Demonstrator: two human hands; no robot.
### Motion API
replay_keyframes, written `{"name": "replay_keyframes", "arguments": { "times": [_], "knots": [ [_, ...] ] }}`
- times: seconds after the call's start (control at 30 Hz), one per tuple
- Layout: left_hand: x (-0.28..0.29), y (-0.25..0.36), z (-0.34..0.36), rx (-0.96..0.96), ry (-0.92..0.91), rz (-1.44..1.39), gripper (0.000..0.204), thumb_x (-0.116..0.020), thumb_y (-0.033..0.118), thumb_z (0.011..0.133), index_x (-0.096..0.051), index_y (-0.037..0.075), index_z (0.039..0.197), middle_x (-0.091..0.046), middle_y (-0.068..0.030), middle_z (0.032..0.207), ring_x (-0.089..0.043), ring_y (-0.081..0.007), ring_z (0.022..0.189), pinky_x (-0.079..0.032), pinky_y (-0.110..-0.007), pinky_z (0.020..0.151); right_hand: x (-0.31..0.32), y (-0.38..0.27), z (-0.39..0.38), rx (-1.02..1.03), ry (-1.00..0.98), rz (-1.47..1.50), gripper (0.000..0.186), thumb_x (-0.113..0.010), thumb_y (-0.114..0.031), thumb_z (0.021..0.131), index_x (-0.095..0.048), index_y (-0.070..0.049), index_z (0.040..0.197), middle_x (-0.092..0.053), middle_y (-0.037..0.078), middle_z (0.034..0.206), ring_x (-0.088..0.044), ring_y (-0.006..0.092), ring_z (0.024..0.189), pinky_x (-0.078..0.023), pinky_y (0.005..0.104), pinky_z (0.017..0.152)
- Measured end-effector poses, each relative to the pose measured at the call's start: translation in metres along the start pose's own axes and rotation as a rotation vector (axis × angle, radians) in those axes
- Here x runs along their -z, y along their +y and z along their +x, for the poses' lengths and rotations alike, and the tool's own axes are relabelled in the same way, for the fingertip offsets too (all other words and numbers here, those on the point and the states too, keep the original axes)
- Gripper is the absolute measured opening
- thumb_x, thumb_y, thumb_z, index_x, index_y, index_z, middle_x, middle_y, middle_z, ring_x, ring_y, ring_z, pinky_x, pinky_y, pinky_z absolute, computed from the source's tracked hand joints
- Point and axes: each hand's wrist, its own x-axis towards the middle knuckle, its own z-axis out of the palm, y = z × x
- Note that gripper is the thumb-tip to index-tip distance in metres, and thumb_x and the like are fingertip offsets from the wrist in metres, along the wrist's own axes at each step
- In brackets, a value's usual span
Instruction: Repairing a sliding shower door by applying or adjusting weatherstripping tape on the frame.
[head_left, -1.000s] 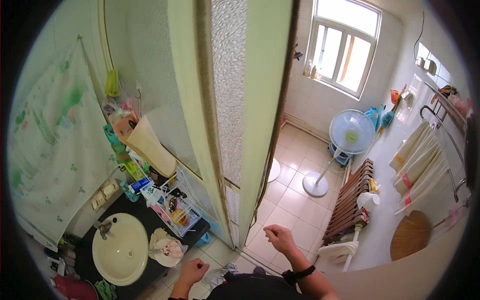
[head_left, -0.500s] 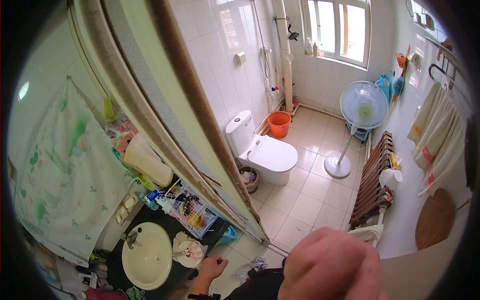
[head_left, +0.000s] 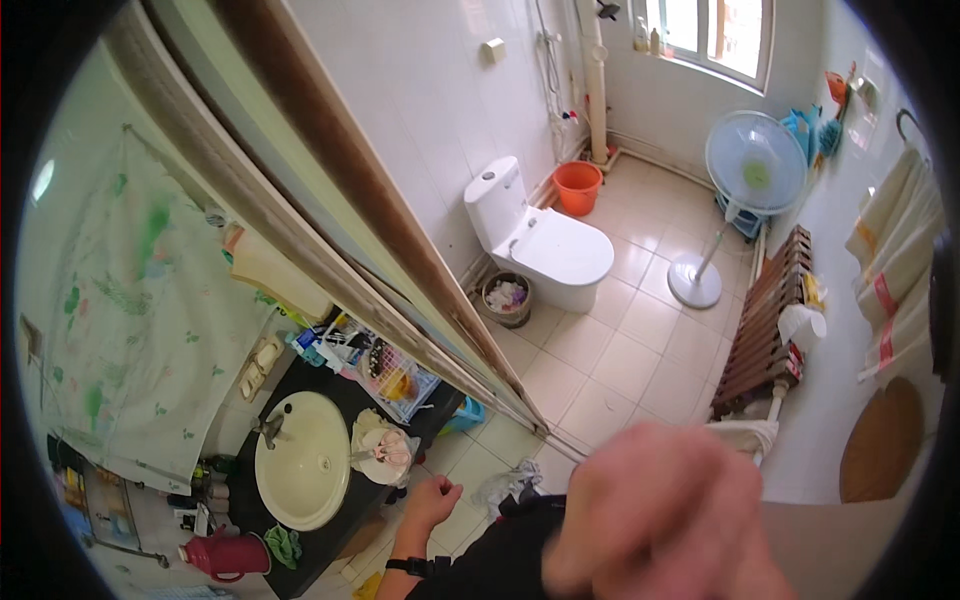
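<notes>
My right hand (head_left: 660, 515) is raised very near the camera, large and blurred at the lower edge. It looks bent into a fist-like shape, but its fingers are hidden and smeared. Lower down, my left hand (head_left: 432, 502) hangs beside the dark counter, a black band around its wrist. Its fingers are curled in, with nothing visible in them. Nearest to it on the counter is a white container (head_left: 385, 455) with pink-handled scissors (head_left: 393, 451) on top. An oval cream washbasin (head_left: 300, 475) with a metal tap (head_left: 268, 428) sits left of that.
A door frame (head_left: 400, 240) divides the washbasin area from the tiled toilet room. Inside are a white toilet (head_left: 560, 245), waste bin (head_left: 507, 298), orange bucket (head_left: 577, 188), standing fan (head_left: 756, 165) and brown radiator (head_left: 768, 320). A red thermos (head_left: 228, 556) and wire basket (head_left: 398, 385) stand by the basin.
The view has tilted down, so the room sits higher and more of the red thermos shows. My right hand stays close to the camera, slightly shifted; my left remains curled beside the counter.
</notes>
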Motion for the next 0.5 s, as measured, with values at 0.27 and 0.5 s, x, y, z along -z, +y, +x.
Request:
{"name": "replay_keyframes", "arguments": {
  "times": [0.27, 0.5],
  "knots": [
    [0.005, 0.020, -0.007, -0.018, 0.015, 0.049, 0.043, -0.074, 0.047, 0.093, -0.077, 0.005, 0.098, -0.078, -0.0190, 0.093, -0.076, -0.0385, 0.090, -0.059, -0.048, 0.079, 0.013, 0.089, -0.052, -0.539, 0.138, -0.307, 0.034, -0.077, 0.002, 0.091, -0.074, -0.003, 0.124, -0.068, 0.007, 0.111, -0.066, 0.0077, 0.076, -0.050, 0.0224, 0.063],
    [0.007, 0.036, -0.011, -0.025, 0.060, 0.035, 0.040, -0.074, 0.044, 0.093, -0.076, 0.004, 0.096, -0.078, -0.0190, 0.093, -0.076, -0.0386, 0.090, -0.059, -0.048, 0.080, 0.003, 0.127, -0.095, -0.672, 0.124, -0.223, 0.030, -0.084, -0.004, 0.089, -0.071, -0.004, 0.115, -0.069, 0.006, 0.111, -0.069, 0.0088, 0.069, -0.049, 0.0239, 0.056]
  ]
}}
